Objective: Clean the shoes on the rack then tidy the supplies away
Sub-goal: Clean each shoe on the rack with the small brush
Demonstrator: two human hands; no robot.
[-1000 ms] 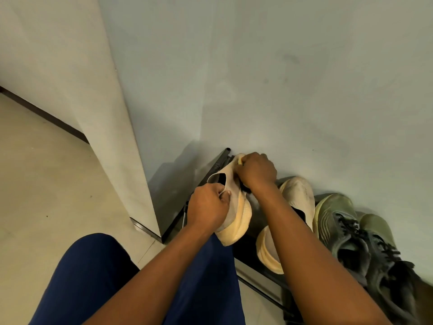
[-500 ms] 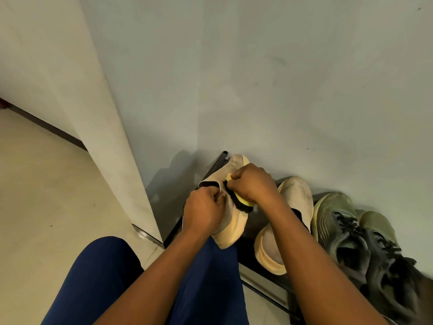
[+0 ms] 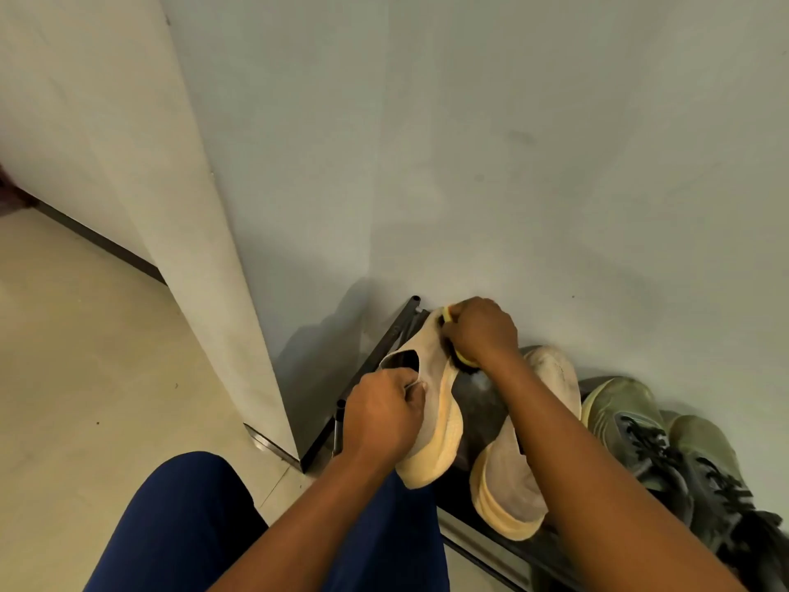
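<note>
**Brushing the toe of a soft knit sneaker**

The black shoe rack (image 3: 375,348) stands against the far wall. Over its left end the beige knit sneaker (image 3: 431,403) is held up; it looks light and floppy, so its collar makes the best handle. There the left hand (image 3: 384,414) grasps it. The right hand (image 3: 482,331) is clenched round a yellow brush (image 3: 463,361) at the toe, having travelled farther from mid-shoe half a second ago.

Beige shoe (image 3: 431,403) w/ pale yellow sole, tilted, heel collar pinched in left hand (image 3: 382,414) fingers. Yellow brush (image 3: 459,356), prob. dark bristles, under right hand (image 3: 480,331) fingers, against shoe's toe end. Its twin (image 3: 518,476) & two olive lace-ups (image 3: 666,459) sit on black rack (image 3: 504,544), right of the fingers.
</note>
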